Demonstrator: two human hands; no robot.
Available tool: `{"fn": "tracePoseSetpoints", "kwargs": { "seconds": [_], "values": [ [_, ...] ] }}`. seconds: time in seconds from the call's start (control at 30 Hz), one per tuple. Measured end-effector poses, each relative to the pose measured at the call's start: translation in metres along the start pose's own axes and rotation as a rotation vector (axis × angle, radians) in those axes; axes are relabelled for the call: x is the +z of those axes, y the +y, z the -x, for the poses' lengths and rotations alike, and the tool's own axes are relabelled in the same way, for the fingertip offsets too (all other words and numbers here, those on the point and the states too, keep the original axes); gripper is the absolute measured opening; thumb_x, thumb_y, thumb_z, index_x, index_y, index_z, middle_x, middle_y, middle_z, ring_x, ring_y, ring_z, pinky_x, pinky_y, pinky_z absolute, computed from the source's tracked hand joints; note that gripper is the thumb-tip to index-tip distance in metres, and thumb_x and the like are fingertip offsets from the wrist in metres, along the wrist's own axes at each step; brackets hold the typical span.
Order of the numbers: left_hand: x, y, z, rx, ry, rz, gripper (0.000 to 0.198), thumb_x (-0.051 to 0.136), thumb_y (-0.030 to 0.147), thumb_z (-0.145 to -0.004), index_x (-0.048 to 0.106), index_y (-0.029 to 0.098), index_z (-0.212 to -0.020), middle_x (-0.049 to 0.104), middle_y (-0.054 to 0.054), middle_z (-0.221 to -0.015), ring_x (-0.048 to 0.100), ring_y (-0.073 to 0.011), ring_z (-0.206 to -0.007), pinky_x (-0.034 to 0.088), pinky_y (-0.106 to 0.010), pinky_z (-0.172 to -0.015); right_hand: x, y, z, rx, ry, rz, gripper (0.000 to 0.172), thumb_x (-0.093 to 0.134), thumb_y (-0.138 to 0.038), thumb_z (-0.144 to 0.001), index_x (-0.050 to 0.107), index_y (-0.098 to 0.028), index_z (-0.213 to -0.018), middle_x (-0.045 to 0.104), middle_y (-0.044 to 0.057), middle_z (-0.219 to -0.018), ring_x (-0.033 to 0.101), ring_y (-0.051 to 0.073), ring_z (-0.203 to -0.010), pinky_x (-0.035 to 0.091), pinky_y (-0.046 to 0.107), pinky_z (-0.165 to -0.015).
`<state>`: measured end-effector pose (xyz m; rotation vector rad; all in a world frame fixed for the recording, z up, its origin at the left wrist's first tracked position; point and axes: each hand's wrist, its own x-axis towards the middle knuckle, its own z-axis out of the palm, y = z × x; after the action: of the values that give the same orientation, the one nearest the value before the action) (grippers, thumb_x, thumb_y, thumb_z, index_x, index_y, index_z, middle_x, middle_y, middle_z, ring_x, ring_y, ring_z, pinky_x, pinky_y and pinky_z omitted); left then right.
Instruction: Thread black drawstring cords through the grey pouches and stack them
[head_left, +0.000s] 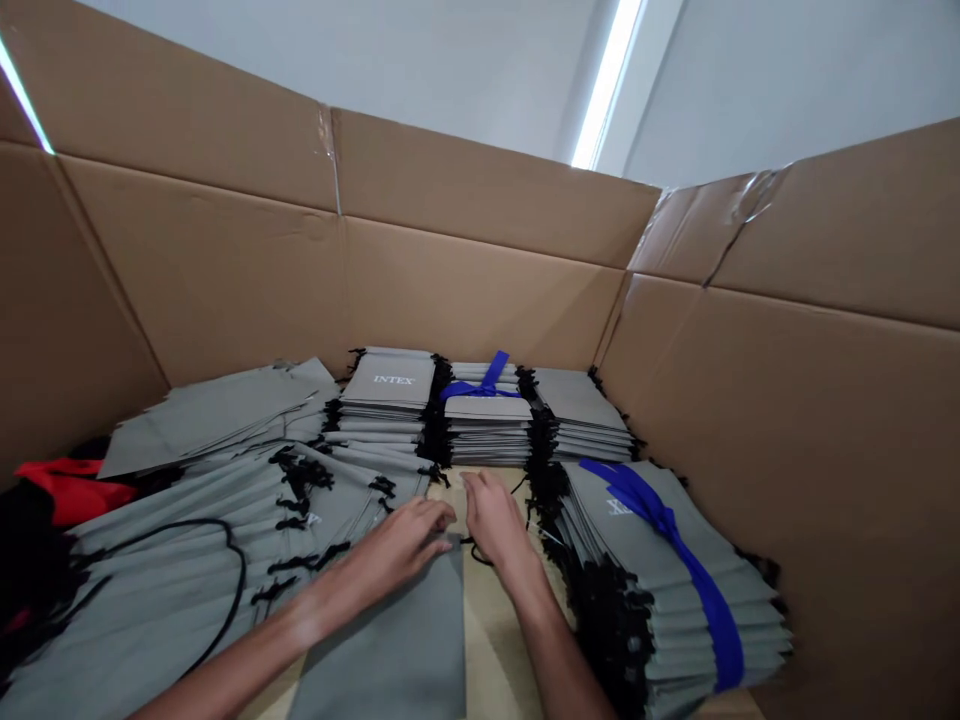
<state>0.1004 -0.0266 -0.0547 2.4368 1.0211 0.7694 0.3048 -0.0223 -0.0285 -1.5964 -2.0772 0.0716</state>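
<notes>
A flat grey drawstring bag [397, 640] lies in front of me. My left hand [420, 530] rests at its top right corner, fingers bent and thumb apart from them over the bag's edge. Just to the right, my right hand [491, 515] is above the tan surface, its fingers curled together. A thin black cord [480, 556] runs from the bag's corner past the right hand's underside. Whether the right fingers pinch that cord is hidden. Grey bags with black cord ends [217, 530] spread out at the left of my left arm.
A tall cardboard box wall [480, 290] encloses the area. Along its back stand a bag stack marked INTEX [386, 385], a blue-tied stack [487, 430] and another stack [585, 400]. A blue-banded bundle [675, 560] sits right; red fabric [71, 490] lies far left.
</notes>
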Motion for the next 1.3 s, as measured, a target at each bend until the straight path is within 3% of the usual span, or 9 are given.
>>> {"fn": "tracePoseSetpoints", "kwargs": {
  "seconds": [0.1, 0.17, 0.4, 0.5, 0.6, 0.7, 0.83, 1.0, 1.3],
  "values": [
    [0.005, 0.004, -0.007, -0.018, -0.076, -0.010, 0.025, 0.067, 0.013, -0.093, 0.068, 0.024, -0.115, 0.079, -0.011, -0.120, 0.073, -0.0309, -0.117, 0.057, -0.041, -0.104, 0.013, 0.000, -0.002, -0.024, -0.029, -0.045, 0.043, 0.051, -0.006, -0.105, 0.079, -0.019, -0.134, 0.080, 0.016, -0.118, 0.074, 0.030, -0.118, 0.057, 0.039, -0.101],
    [-0.003, 0.008, -0.010, -0.043, -0.100, -0.002, 0.022, 0.066, 0.013, -0.091, 0.067, 0.024, -0.110, 0.079, -0.010, -0.117, 0.075, -0.0301, -0.112, 0.057, -0.040, -0.101, 0.019, -0.002, -0.004, -0.050, -0.024, -0.115, 0.041, 0.051, -0.006, -0.106, 0.080, -0.020, -0.132, 0.080, 0.014, -0.118, 0.075, 0.028, -0.118, 0.058, 0.037, -0.103],
    [-0.092, 0.026, -0.004, -0.037, -0.095, 0.003, 0.015, 0.057, 0.028, -0.101, 0.071, 0.026, -0.107, 0.079, -0.007, -0.109, 0.076, -0.0270, -0.099, 0.056, -0.033, -0.091, 0.033, 0.001, -0.007, -0.096, -0.018, -0.295, 0.032, 0.060, -0.007, -0.104, 0.084, -0.020, -0.119, 0.080, 0.011, -0.111, 0.074, 0.025, -0.113, 0.057, 0.035, -0.102],
    [-0.115, 0.023, -0.003, -0.082, -0.069, 0.042, 0.024, 0.056, 0.044, -0.105, 0.072, 0.027, -0.112, 0.081, -0.007, -0.110, 0.076, -0.0276, -0.101, 0.058, -0.034, -0.093, 0.036, 0.003, -0.007, -0.074, -0.015, -0.276, 0.031, 0.063, -0.005, -0.101, 0.085, -0.021, -0.114, 0.078, 0.010, -0.109, 0.071, 0.026, -0.114, 0.056, 0.036, -0.103],
    [-0.112, 0.006, -0.001, -0.126, -0.063, 0.150, 0.039, 0.059, 0.057, -0.104, 0.073, 0.028, -0.124, 0.082, -0.009, -0.125, 0.076, -0.0300, -0.115, 0.060, -0.038, -0.102, 0.032, -0.002, -0.007, -0.076, 0.060, -0.292, 0.032, 0.062, -0.004, -0.101, 0.084, -0.020, -0.117, 0.076, 0.011, -0.112, 0.069, 0.026, -0.116, 0.055, 0.036, -0.105],
    [-0.093, -0.020, 0.002, -0.163, -0.016, 0.212, 0.047, 0.059, 0.066, -0.101, 0.078, 0.029, -0.122, 0.083, -0.009, -0.127, 0.076, -0.0328, -0.120, 0.059, -0.044, -0.109, 0.022, -0.012, -0.004, -0.120, 0.145, -0.348, 0.034, 0.056, -0.008, -0.107, 0.080, -0.021, -0.127, 0.075, 0.010, -0.115, 0.068, 0.024, -0.115, 0.055, 0.036, -0.104],
    [-0.071, -0.041, 0.007, -0.132, -0.005, 0.192, 0.044, 0.059, 0.064, -0.102, 0.081, 0.030, -0.119, 0.085, -0.009, -0.125, 0.077, -0.0337, -0.121, 0.059, -0.046, -0.111, 0.015, -0.026, 0.002, -0.244, 0.090, -0.331, 0.025, 0.062, -0.022, -0.110, 0.077, -0.024, -0.129, 0.079, 0.006, -0.119, 0.066, 0.025, -0.115, 0.053, 0.036, -0.105],
    [-0.060, -0.032, 0.012, -0.115, 0.060, 0.142, 0.038, 0.056, 0.055, -0.106, 0.079, 0.029, -0.120, 0.085, -0.008, -0.125, 0.079, -0.0302, -0.116, 0.062, -0.042, -0.108, 0.016, -0.031, 0.004, -0.287, -0.004, -0.250, 0.016, 0.064, -0.021, -0.109, 0.078, -0.024, -0.117, 0.082, 0.004, -0.109, 0.066, 0.024, -0.103, 0.051, 0.034, -0.095],
    [-0.062, -0.019, 0.014, -0.047, 0.129, 0.040, 0.027, 0.056, 0.048, -0.108, 0.074, 0.029, -0.115, 0.085, -0.005, -0.113, 0.081, -0.0271, -0.104, 0.064, -0.035, -0.094, 0.015, -0.025, 0.005, -0.308, 0.007, -0.244, 0.013, 0.066, -0.021, -0.108, 0.078, -0.025, -0.110, 0.080, 0.004, -0.104, 0.068, 0.024, -0.100, 0.052, 0.036, -0.097]
  ]
}}
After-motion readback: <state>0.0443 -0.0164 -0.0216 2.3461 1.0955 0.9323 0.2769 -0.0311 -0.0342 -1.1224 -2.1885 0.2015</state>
